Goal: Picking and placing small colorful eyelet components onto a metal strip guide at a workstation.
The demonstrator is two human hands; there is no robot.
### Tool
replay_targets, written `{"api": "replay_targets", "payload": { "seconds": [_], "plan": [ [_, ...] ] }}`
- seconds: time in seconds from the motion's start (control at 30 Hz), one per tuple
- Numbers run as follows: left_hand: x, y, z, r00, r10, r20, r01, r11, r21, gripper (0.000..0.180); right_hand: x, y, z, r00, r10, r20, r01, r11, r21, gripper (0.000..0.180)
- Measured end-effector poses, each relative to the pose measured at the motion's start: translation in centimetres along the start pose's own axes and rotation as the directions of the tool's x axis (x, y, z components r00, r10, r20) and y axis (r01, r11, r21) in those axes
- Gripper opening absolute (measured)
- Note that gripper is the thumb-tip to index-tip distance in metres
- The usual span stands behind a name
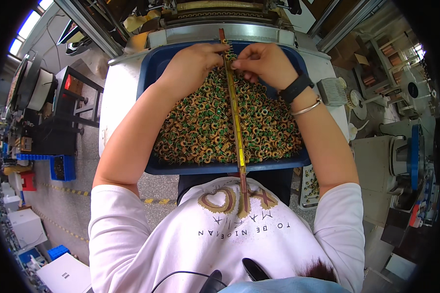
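Note:
A long narrow rail (236,117) with a yellow inner strip crosses the blue tray (181,169) from its far edge towards my body. Small ring-shaped coils (195,132), copper wire wound on green cores, fill the tray in a loose heap. Several coils sit at the rail's far end, between my hands. My left hand (190,68) is closed at the rail's left side, its fingertips on that far part. From the right, my right hand (264,63) comes in with thumb and forefinger pinched beside the rail. Whatever lies in that pinch is too small to make out.
The tray rests on a white table (117,102), in front of a machine with a metal front (220,35). Right of the tray is a clear ribbed container (332,92). Lower right, a white tray (309,188) holds more small parts. A blue bin (62,168) stands at left.

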State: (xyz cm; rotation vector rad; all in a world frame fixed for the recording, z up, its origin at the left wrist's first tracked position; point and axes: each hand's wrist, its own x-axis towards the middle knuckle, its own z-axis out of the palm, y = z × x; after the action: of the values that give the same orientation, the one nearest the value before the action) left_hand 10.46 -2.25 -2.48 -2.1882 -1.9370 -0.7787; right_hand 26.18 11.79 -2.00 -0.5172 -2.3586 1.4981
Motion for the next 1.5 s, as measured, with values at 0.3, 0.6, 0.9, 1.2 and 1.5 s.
{"api": "replay_targets", "payload": {
  "seconds": [0.3, 0.6, 0.9, 1.2, 1.5],
  "plan": [
    [0.0, 1.0, 0.5, 0.985, 0.104, 0.134, -0.130, 0.970, 0.206, 0.023, -0.5, 1.1, 1.3, 0.973, -0.226, -0.054, 0.203, 0.940, -0.273, 0.018],
    [0.8, 3.2, 0.1, 0.959, -0.147, 0.240, 0.107, 0.979, 0.175, 0.018, 0.1, 1.0, 1.4, 0.913, -0.393, -0.108, 0.317, 0.850, -0.421, 0.015],
    [0.3, 0.6, 0.2, 0.954, -0.283, -0.095, 0.204, 0.850, -0.486, 0.012, -0.9, 0.0, 0.9, 0.937, -0.310, -0.164, 0.266, 0.933, -0.244, 0.021],
    [0.2, 0.3, 1.0, 0.963, -0.270, 0.009, 0.244, 0.855, -0.457, 0.031, -1.6, 0.1, 0.5, 0.962, -0.273, -0.024, 0.270, 0.958, -0.093, 0.014],
    [0.6, 0.1, 1.7, 0.999, -0.006, 0.049, 0.009, 0.998, -0.063, 0.038, -1.6, -0.6, 0.9, 0.959, -0.277, 0.058, 0.279, 0.894, -0.351, 0.015]
  ]
}}
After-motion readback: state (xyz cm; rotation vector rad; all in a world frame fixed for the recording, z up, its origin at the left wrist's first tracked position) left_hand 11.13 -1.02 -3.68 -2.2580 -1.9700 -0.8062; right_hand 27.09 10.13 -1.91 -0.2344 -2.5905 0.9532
